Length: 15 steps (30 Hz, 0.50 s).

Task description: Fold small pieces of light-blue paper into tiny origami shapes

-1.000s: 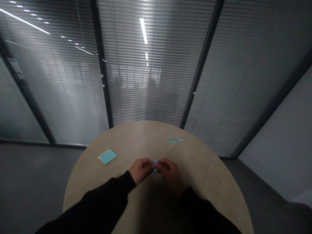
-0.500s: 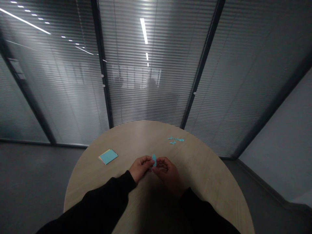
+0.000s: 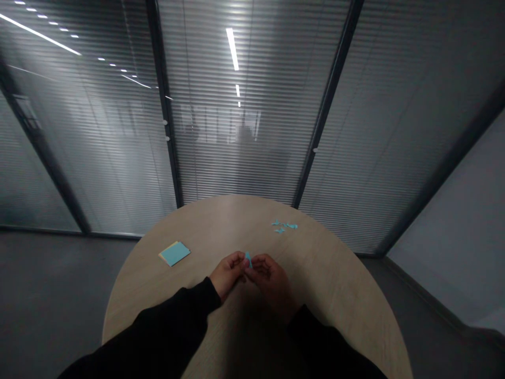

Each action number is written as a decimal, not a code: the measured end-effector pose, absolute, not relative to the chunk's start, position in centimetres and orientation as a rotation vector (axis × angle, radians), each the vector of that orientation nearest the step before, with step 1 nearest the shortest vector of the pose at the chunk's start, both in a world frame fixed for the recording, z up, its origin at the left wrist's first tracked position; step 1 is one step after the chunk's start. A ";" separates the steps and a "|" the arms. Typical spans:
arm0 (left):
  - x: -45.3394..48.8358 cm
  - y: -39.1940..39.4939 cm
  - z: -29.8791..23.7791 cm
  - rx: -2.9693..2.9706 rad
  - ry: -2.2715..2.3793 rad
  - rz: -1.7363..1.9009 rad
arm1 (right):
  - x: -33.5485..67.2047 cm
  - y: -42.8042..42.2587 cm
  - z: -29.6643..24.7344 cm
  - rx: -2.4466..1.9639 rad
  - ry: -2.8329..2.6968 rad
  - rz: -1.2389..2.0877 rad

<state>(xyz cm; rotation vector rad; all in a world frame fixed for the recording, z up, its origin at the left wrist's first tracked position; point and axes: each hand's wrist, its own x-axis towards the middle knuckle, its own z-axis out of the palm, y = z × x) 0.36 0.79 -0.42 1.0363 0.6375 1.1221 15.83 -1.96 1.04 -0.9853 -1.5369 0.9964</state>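
- My left hand comes in from the lower left, its fingers curled and closed toward my right hand, and its fingertips meet the blue paper.
- My right hand is cupped and closed from the other side. The two seem to pinch the blue paper between them, though the fingers hide exactly which tips bear on it.
- The blue paper stands up just above where my hands meet, over the middle of the desk and clear of its surface. It looks like a small folded piece.
- I judge it very light, thin and soft. It will crease or crush under hard pressure, and its smooth faces may slip, so I would hold it gently by the thickest fold, with fingertips only.
- Black sleeves cover both forearms and run back to the near edge of the round desk.
- To the left, well apart from my hands, lies a sticky-note pad, blue on top with yellow edges showing beneath.
- Farther out, toward the right, lie small blue scraps near the far edge.
- Beyond the desk stands a glass wall with slatted blinds.
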 end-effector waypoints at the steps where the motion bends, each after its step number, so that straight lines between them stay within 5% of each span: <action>1: 0.4 0.7 -0.3 0.997 0.645 1.125 | 15.9 -2.0 1.1 -1.016 -1.564 0.919; 8: 1.1 -0.1 0.5 0.783 0.668 1.177 | 16.1 -2.1 1.8 -1.106 -1.914 0.078; 15: 1.0 -0.4 0.8 0.838 0.670 1.160 | 16.2 -2.0 1.9 -1.085 -2.052 -0.132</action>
